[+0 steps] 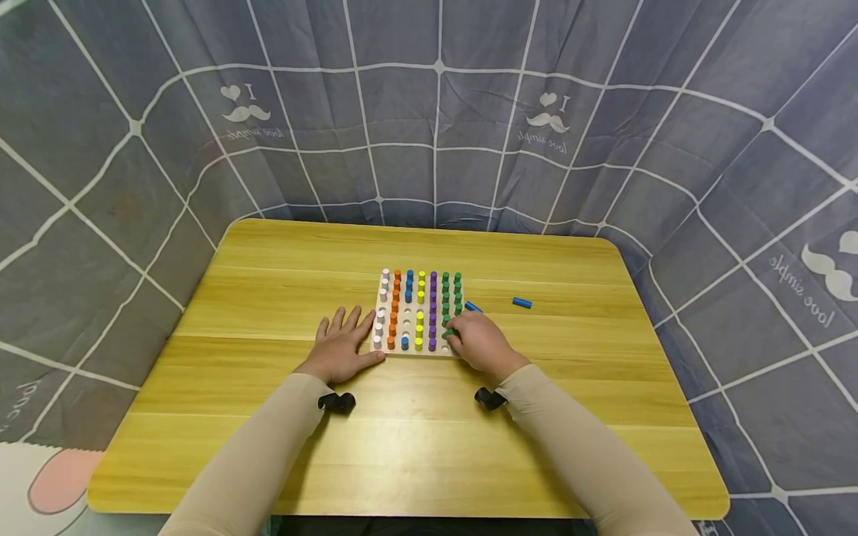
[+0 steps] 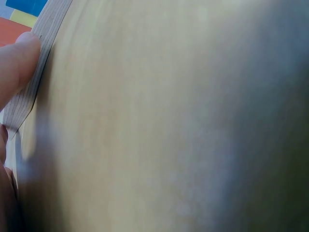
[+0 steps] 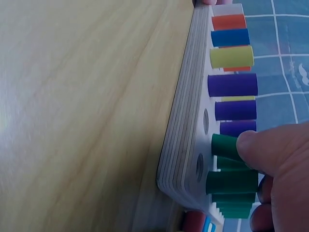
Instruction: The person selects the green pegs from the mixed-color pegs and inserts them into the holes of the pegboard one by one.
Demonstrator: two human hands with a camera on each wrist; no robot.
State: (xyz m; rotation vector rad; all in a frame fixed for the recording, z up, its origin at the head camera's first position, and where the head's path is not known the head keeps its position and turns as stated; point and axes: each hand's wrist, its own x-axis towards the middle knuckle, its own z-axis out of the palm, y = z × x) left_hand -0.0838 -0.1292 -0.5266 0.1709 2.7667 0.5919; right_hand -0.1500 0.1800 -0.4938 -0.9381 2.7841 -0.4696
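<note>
A wooden pegboard (image 1: 413,353) lies on the table, with columns of white, orange, blue, yellow, purple and green pegs standing in it. My left hand (image 1: 338,350) rests flat at the board's left side, fingers spread and thumb touching its front edge. At the front right corner my right hand (image 1: 481,344) pinches a green peg (image 3: 225,146), which leans at the board's face; whether its end sits in a hole cannot be told. Bare holes (image 3: 200,166) show beside it. The blue column has a gap between its pegs (image 1: 410,286) and the front one.
Two blue pegs lie loose on the wooden table (image 1: 288,268): one (image 1: 473,306) close to the right hand, another (image 1: 522,303) farther right. A red peg-like piece (image 3: 194,220) shows below the board in the right wrist view. Grey curtains (image 1: 402,112) surround the table.
</note>
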